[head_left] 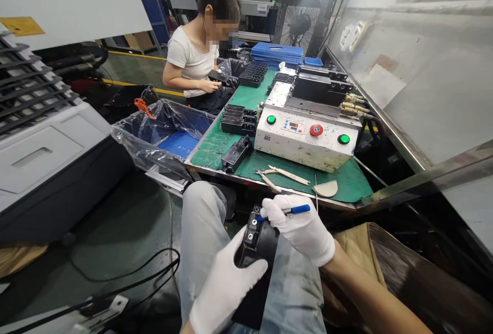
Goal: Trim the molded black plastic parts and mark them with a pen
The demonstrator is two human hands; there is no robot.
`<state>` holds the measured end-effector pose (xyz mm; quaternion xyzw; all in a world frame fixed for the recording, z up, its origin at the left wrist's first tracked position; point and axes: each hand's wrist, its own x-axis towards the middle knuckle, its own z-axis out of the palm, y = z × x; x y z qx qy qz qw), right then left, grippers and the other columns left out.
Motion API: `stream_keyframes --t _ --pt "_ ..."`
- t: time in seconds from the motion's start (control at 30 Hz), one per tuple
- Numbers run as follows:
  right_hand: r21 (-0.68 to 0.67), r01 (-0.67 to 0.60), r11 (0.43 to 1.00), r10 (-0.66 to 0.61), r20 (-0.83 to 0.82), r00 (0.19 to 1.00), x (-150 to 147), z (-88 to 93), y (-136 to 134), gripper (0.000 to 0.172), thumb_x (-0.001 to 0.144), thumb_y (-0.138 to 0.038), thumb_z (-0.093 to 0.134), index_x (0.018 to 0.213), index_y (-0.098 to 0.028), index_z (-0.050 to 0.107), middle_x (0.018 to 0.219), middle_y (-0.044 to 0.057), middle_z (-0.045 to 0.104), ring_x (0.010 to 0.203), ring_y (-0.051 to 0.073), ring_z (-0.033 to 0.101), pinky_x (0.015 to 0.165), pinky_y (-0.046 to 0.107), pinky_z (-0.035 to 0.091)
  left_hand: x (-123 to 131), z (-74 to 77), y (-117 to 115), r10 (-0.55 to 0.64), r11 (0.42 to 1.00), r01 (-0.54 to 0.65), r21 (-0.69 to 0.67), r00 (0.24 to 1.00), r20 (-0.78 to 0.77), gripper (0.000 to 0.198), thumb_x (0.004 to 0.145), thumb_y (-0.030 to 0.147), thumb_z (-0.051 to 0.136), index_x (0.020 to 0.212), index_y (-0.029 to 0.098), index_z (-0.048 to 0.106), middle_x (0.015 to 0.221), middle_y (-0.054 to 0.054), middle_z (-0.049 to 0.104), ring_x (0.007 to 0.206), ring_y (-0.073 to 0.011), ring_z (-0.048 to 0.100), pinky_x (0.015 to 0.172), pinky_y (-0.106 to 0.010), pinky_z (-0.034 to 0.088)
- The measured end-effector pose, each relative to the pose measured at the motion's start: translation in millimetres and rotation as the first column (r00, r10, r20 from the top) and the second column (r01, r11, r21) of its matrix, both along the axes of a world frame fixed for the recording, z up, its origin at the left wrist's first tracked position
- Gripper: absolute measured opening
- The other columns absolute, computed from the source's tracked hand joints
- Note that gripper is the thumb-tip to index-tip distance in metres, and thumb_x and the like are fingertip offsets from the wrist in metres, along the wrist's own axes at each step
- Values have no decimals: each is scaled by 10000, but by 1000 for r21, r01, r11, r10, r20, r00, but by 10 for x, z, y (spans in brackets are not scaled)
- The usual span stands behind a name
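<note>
- Nearest to us, the left hand, in a white glove, cups the black part from below. Its fingers wrap round the body and the thumb lies across the side, which we take as a grip that steadies it.
- The black part sits over the lap, below the near edge of the tabletop. Its long axis runs from the lap up and away, with the end bearing small screws pointing toward the tabletop.
- The right hand, also gloved, pinches a blue-handled tool between thumb and fingers. The tip meets the part's upper end and the handle points right. We judge the part is tilted to bring that end to the tool.
- On the tabletop's green mat lie pliers and a single black piece, both near the front edge.
- Behind them stands a white control box with green and red buttons, and stacked black pieces beside it.
- To the left is a bag-lined bin.
- Farthest off, a co-worker handles a dark item.
</note>
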<state>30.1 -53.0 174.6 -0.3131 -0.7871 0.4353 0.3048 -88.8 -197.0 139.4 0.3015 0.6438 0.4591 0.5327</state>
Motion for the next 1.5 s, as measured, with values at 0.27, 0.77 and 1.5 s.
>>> stream_keyframes --t 0.27,0.77,1.5 --pt "-35 24 999 -28 -108 994 35 32 -164 391 987 -412 598 671 -218 723 639 13 717 523 132 632 562 258 515 -61 -111 -32 -21 998 20 58 1000 15 651 832 412 731 1443 255 570 1534 -13 585 1456 -256 503 1120 -271 499" --pt "362 -118 925 114 31 993 28 -100 -172 401 1012 -289 568 634 -200 667 563 -6 647 499 98 571 536 230 406 -50 -138 20 -17 999 16 35 1000 21 711 848 396 711 1503 232 489 1554 -35 570 1448 -235 511 1155 -290 473" --pt "518 -6 855 35 -46 998 69 -537 -879 150 915 -69 621 894 -198 694 729 14 744 627 167 708 643 295 525 -423 -111 535 473 867 -484 121 874 111 459 822 527 713 1125 190 640 1298 -92 718 1236 -253 641 1085 -385 500"
